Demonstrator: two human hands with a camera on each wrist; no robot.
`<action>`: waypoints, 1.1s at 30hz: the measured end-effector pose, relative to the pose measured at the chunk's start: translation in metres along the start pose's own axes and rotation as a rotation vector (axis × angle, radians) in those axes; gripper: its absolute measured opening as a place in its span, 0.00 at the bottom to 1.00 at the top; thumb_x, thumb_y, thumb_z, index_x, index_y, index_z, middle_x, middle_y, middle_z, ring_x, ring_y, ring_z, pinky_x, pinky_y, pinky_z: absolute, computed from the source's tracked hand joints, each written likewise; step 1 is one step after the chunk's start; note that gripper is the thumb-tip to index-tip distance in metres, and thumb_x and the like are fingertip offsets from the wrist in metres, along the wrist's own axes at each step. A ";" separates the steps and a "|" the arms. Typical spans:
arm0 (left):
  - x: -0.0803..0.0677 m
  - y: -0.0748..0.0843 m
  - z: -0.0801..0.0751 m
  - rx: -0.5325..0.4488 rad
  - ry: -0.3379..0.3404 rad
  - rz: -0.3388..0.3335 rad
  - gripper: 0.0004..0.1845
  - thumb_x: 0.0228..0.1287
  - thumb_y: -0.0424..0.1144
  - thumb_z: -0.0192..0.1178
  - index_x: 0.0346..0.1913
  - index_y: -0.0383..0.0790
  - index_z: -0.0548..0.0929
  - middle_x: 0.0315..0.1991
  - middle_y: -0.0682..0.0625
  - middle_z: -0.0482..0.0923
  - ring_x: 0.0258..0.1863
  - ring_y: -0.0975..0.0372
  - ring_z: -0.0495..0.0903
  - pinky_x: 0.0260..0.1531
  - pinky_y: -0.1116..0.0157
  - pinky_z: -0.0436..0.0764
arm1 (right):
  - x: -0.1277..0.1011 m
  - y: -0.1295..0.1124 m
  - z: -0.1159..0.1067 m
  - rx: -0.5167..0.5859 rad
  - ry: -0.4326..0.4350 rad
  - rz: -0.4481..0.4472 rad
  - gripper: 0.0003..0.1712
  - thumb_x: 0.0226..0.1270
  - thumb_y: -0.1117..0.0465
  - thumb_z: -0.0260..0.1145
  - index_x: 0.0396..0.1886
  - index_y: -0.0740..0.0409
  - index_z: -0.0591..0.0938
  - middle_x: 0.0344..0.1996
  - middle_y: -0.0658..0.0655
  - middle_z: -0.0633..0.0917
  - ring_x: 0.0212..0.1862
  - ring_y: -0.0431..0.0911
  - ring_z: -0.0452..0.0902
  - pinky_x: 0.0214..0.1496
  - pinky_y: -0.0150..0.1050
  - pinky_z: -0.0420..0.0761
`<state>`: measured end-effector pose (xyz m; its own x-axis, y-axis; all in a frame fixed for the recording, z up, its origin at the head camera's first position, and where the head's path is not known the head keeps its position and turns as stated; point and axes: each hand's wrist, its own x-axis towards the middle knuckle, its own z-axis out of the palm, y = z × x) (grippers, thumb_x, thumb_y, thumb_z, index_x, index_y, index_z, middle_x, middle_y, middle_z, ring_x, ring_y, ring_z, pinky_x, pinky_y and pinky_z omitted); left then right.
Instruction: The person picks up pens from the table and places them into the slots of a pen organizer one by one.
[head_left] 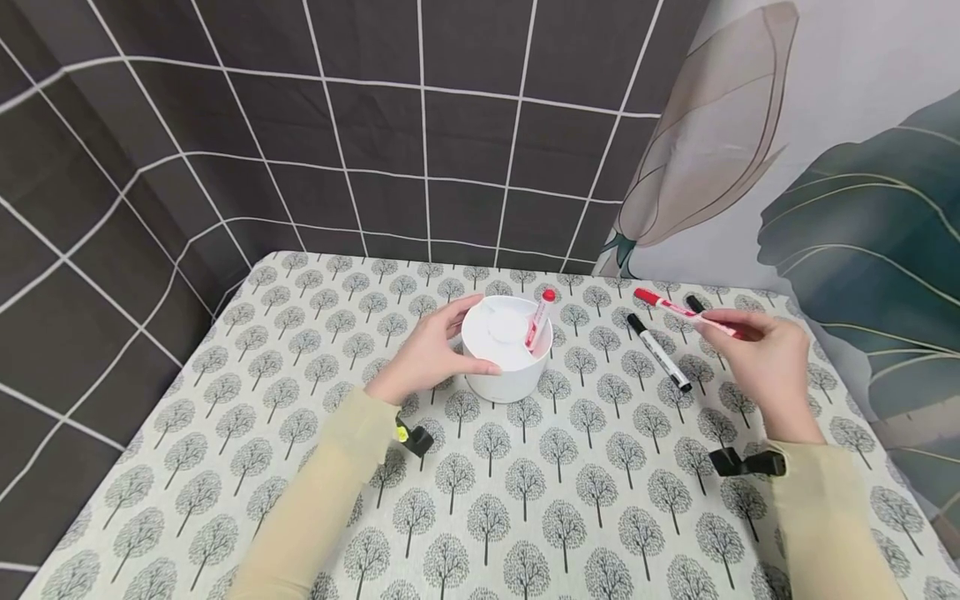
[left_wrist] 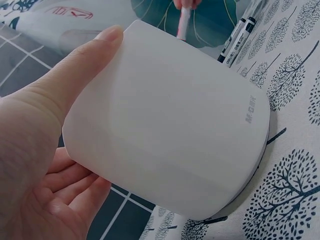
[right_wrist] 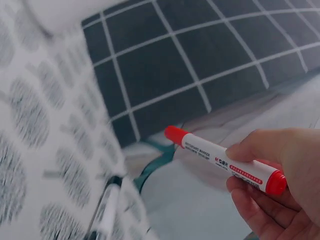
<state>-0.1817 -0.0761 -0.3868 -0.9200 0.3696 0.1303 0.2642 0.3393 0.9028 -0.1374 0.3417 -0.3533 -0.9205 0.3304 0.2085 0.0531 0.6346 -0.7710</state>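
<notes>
A white round pen holder (head_left: 504, 382) stands on the tree-print cloth. My left hand (head_left: 431, 348) grips its left side, thumb over the near rim and fingers around the far side. One red-capped marker (head_left: 540, 321) leans upright in the holder's right part. Off to the right, my right hand (head_left: 772, 362) pinches a second red marker (head_left: 675, 308) between thumb and fingers. It is held above the cloth, red cap pointing left; the right wrist view shows its printed white barrel (right_wrist: 220, 160).
A black-capped marker (head_left: 660, 354) lies on the cloth (head_left: 555, 492) between holder and right hand. Another black marker (head_left: 696, 303) lies behind the right hand, partly hidden. Dark grid fabric (head_left: 375, 125) hangs at the back, a leaf-patterned curtain (head_left: 840, 167) at the right.
</notes>
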 end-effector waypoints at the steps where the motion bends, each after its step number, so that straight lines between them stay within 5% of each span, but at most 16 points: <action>1: 0.000 0.000 0.000 -0.003 0.001 0.002 0.58 0.38 0.46 0.87 0.76 0.42 0.67 0.74 0.48 0.66 0.69 0.54 0.70 0.69 0.57 0.71 | -0.001 -0.004 0.000 0.015 0.003 0.003 0.21 0.62 0.47 0.77 0.49 0.54 0.90 0.31 0.36 0.84 0.31 0.37 0.75 0.25 0.28 0.72; 13: 0.001 0.001 0.000 -0.005 0.002 -0.027 0.57 0.39 0.45 0.87 0.76 0.43 0.67 0.73 0.49 0.67 0.69 0.55 0.71 0.69 0.59 0.71 | -0.006 -0.048 0.000 0.207 0.062 -0.050 0.19 0.56 0.57 0.82 0.47 0.59 0.91 0.28 0.46 0.84 0.23 0.41 0.68 0.18 0.29 0.67; 22: 0.001 0.000 0.000 -0.015 0.000 -0.014 0.57 0.39 0.44 0.87 0.75 0.40 0.67 0.73 0.47 0.67 0.68 0.53 0.71 0.68 0.56 0.72 | -0.010 -0.076 0.006 0.527 0.015 -0.076 0.22 0.50 0.66 0.84 0.46 0.66 0.89 0.25 0.51 0.79 0.25 0.42 0.67 0.23 0.27 0.70; 33: 0.002 -0.001 0.000 -0.022 0.002 -0.001 0.57 0.39 0.44 0.87 0.75 0.40 0.68 0.72 0.48 0.68 0.68 0.54 0.71 0.68 0.56 0.72 | -0.022 -0.103 0.026 0.703 -0.186 -0.218 0.19 0.53 0.74 0.80 0.45 0.73 0.86 0.35 0.58 0.87 0.35 0.44 0.87 0.44 0.30 0.86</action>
<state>-0.1839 -0.0761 -0.3876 -0.9210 0.3673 0.1299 0.2564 0.3205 0.9119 -0.1329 0.2509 -0.2940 -0.9352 0.0856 0.3437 -0.3398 0.0564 -0.9388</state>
